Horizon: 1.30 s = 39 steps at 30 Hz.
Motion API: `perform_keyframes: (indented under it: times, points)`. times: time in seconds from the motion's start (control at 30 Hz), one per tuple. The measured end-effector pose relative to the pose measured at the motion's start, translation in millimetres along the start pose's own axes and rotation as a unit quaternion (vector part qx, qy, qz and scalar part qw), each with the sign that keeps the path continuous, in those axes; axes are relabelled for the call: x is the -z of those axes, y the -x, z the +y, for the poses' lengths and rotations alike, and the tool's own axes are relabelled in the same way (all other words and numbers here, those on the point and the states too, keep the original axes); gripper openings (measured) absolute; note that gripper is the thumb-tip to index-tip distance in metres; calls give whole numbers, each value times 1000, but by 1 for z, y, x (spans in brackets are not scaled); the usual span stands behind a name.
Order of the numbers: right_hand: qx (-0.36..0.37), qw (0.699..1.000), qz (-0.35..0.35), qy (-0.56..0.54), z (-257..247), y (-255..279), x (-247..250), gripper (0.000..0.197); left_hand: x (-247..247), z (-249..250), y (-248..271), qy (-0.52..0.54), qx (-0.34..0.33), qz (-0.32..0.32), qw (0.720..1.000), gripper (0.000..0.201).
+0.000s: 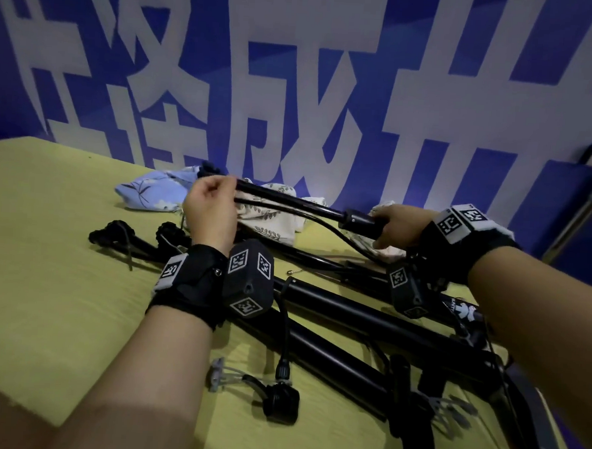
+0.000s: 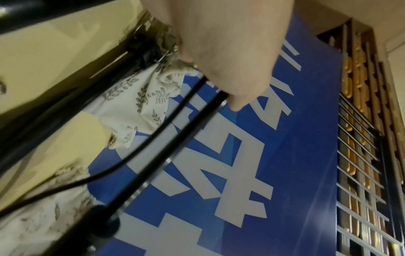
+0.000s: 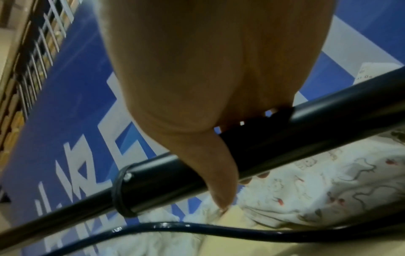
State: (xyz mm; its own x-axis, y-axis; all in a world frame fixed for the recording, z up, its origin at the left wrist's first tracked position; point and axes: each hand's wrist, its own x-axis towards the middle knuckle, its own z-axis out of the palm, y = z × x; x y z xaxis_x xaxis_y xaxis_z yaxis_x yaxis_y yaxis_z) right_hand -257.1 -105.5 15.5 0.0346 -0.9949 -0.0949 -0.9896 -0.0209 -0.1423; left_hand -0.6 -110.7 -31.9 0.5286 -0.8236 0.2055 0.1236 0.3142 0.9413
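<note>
A black pump is held off the yellow table [image 1: 46, 245], near the blue wall. My left hand [image 1: 221, 191] grips its thin rod [image 1: 289, 197] at the far left end, with the black hose [image 1: 288, 211] pinched alongside. My right hand [image 1: 382, 229] is curled round the thick barrel [image 1: 358, 222]. The left wrist view shows my left hand [image 2: 230, 69] closed over the rod [image 2: 175, 150] and the hose [image 2: 153, 136]. In the right wrist view my right hand [image 3: 197, 95] wraps the barrel [image 3: 166, 176], and the hose [image 3: 197, 228] loops below it.
Several more black pumps [image 1: 351, 313] lie across the table under my wrists. A leaf-patterned cloth [image 1: 271, 219] and a light blue cloth [image 1: 152, 189] lie by the wall. A small black hose head [image 1: 280, 400] sits near the front. A metal chair frame [image 1: 587, 202] stands at the right.
</note>
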Motion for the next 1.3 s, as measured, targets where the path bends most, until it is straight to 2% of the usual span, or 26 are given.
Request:
perform_keyframes:
  times: [0.07,0.17,0.23,0.3,0.37,0.47,0.57,0.73,0.93,1.03,1.13,1.3]
  points:
    - [-1,999,-1,-47,-3,10,8,29,2,0,2,0,-40,48,998,24]
    - [6,993,-14,-114,-8,23,15,27,7,0,-1,0,-70,82,994,47]
    - [11,991,-9,-134,-12,29,15,30,10,0,-5,-13,-74,97,992,60]
    - [15,989,0,-147,-17,32,13,33,14,-1,-10,-9,-68,85,994,74]
    - [11,988,10,-154,-21,32,9,36,16,-1,-13,21,-50,56,997,68]
    - [-10,984,20,-176,-19,30,2,40,15,-2,-16,104,9,29,994,46]
    - [-14,980,45,-196,-11,27,-8,39,14,2,-15,146,24,14,989,29]
    - [-17,971,69,-228,-1,22,-14,28,12,1,-13,199,49,-8,979,24]
    - [2,956,99,-277,1,23,-11,32,2,-3,-1,199,36,-30,979,16]
    - [20,948,117,-295,-5,26,-9,36,-5,-2,6,197,40,-41,979,19]
    - [30,944,141,-296,-11,26,-8,39,-8,-2,9,205,53,-72,975,24]
    - [23,938,169,-301,-15,29,-6,43,-15,-4,19,197,96,-137,966,20]
